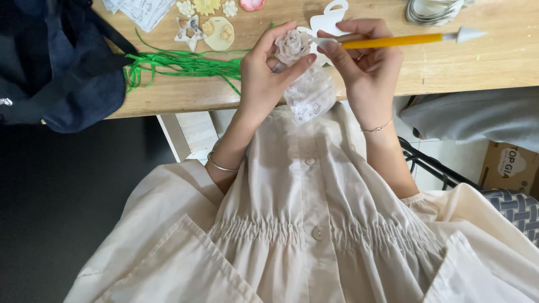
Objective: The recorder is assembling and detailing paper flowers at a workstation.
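My left hand [263,76] pinches a pale clay rose [292,45] between thumb and fingers, holding it up over the edge of the wooden table [483,59]. A crumpled clear wrapper [310,94] hangs below the rose. My right hand [366,66] grips a yellow-handled modelling tool [393,40] with a white cone tip at its far end; the near end points at the rose.
Green wire strands [179,63] lie on the table to the left. Small clay flowers and a star shape [209,25] sit at the back, by a white paper cutout [331,17]. A dark blue bag [56,67] rests on the left edge. A cardboard box [508,165] stands lower right.
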